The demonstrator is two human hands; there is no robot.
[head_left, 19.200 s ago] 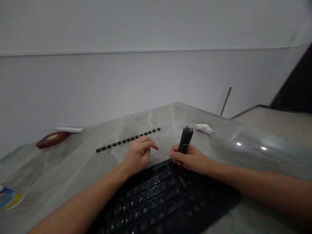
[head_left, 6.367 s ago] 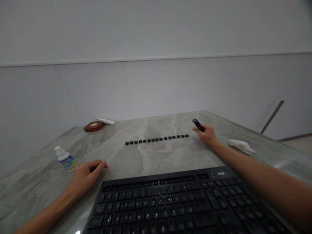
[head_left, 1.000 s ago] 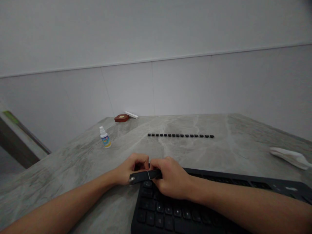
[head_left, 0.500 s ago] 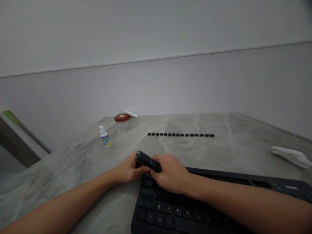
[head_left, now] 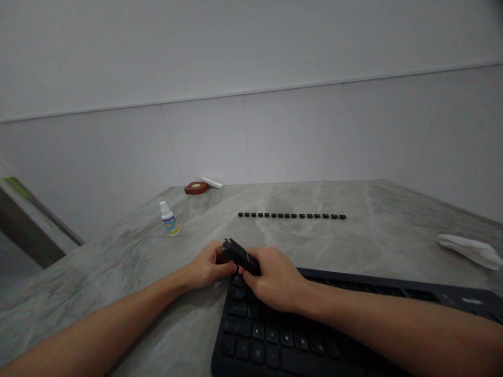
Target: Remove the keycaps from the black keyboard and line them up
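Note:
A black keyboard (head_left: pixel 251 327) lies on the table in front of me, running out to the right. My right hand (head_left: pixel 271 275) is closed around a slim black hand tool (head_left: pixel 241 256) with small prongs at its upper end, held tilted over the keyboard's far left corner. At that same corner my left hand (head_left: pixel 212 267) has its fingers curled together, the thumb tip close to the corner keys. Whatever sits between these fingers is hidden by the tool and the hand. Farther back, small black keycaps (head_left: pixel 286 215) stand in one straight row.
A small white spray bottle (head_left: pixel 170 220) with a blue and yellow label stands at left. Near the wall are a reddish-brown case (head_left: pixel 195 188) and a white flat strip (head_left: pixel 212 183). A white cloth (head_left: pixel 469 251) lies at right on the grey marbled table (head_left: pixel 157 309).
The black tool's pronged end has shifted slightly right and tipped up a little. The left hand's fingers have moved slightly beside it. Keyboard, keycaps and bottle stay put.

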